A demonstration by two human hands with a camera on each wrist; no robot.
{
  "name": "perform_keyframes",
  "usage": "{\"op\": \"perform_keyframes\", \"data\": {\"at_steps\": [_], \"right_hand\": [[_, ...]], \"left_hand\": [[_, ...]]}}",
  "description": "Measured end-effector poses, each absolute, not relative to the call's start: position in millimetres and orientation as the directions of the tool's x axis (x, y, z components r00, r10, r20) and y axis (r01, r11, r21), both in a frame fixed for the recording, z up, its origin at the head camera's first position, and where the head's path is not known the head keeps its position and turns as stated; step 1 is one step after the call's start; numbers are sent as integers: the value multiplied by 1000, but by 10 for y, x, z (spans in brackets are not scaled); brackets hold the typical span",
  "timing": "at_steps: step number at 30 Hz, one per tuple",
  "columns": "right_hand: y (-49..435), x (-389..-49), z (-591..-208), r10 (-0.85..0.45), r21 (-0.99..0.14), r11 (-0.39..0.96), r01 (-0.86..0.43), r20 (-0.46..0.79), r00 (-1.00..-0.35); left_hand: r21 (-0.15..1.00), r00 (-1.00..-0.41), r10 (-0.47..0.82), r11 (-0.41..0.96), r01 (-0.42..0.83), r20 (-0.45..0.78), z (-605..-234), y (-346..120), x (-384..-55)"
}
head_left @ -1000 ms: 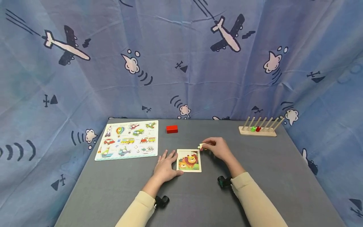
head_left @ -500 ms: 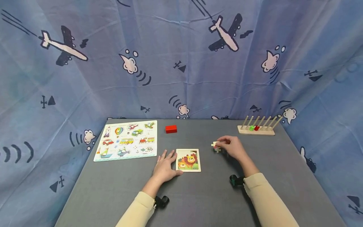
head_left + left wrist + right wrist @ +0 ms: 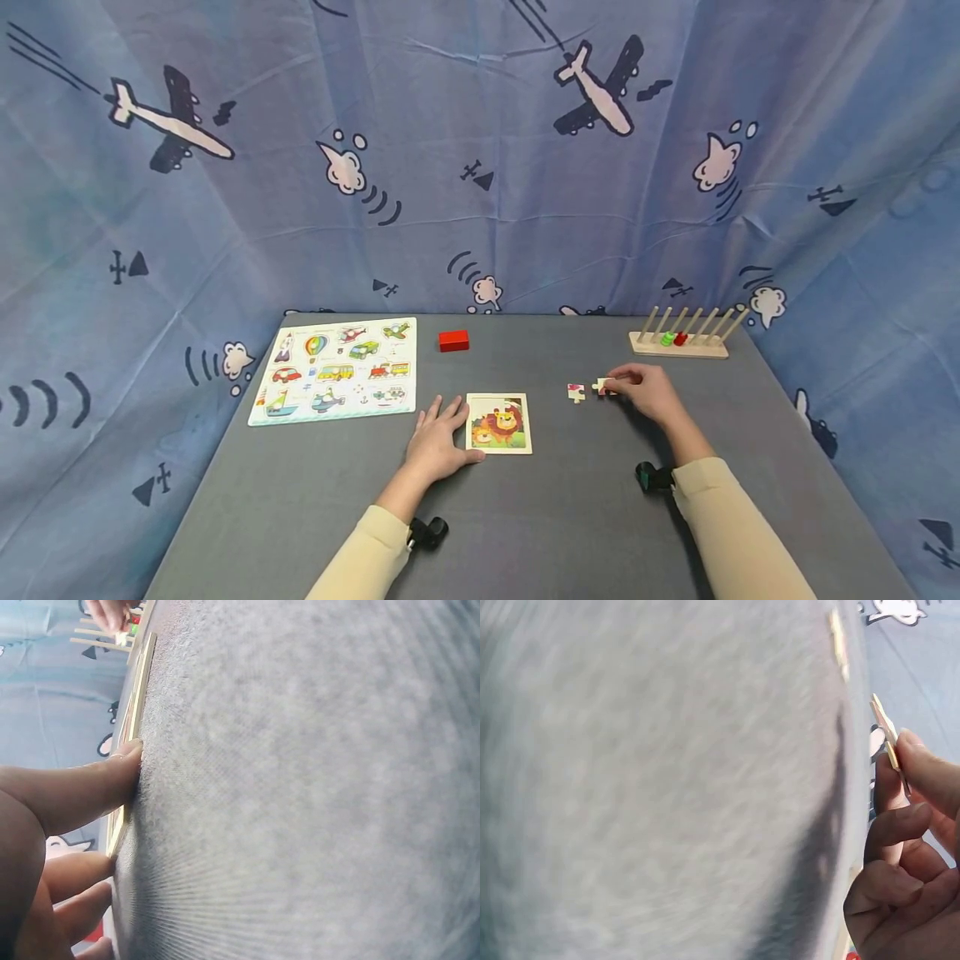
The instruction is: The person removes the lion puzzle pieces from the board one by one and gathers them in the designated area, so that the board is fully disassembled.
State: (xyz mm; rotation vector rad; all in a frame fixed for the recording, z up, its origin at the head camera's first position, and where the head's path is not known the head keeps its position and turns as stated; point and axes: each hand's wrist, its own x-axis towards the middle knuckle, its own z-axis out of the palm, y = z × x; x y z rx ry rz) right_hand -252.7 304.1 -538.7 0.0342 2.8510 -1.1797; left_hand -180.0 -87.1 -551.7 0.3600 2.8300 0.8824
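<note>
Your left hand (image 3: pixel 435 446) is at the lion puzzle (image 3: pixel 498 425), fingers spread straight against its left edge, thumb touching the near edge by the corner. Over to the right — your right hand (image 3: pixel 647 390) has a puzzle piece (image 3: pixel 602 387) pinched between thumb and fingers, poking out to the hand's left and tilted in the right wrist view. A loose piece (image 3: pixel 576 392) lies on the tabletop (image 3: pixel 525 525) between the puzzle and that right hand — just left of your pinched one. Far right, beyond your right hand, stands the peg rack (image 3: pixel 678 346).
</note>
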Motion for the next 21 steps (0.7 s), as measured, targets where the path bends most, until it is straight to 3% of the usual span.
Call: {"op": "perform_keyframes", "data": {"at_steps": [12, 21], "right_hand": [[3086, -2533, -5497, 4, -641, 767, 34, -47, -999], [3076, -2528, -5432, 6, -655, 755, 30, -39, -999]], "left_hand": [[577, -957, 275, 798, 177, -87, -5497, -871, -1791], [574, -957, 273, 801, 170, -98, -5507, -875, -1796]]}}
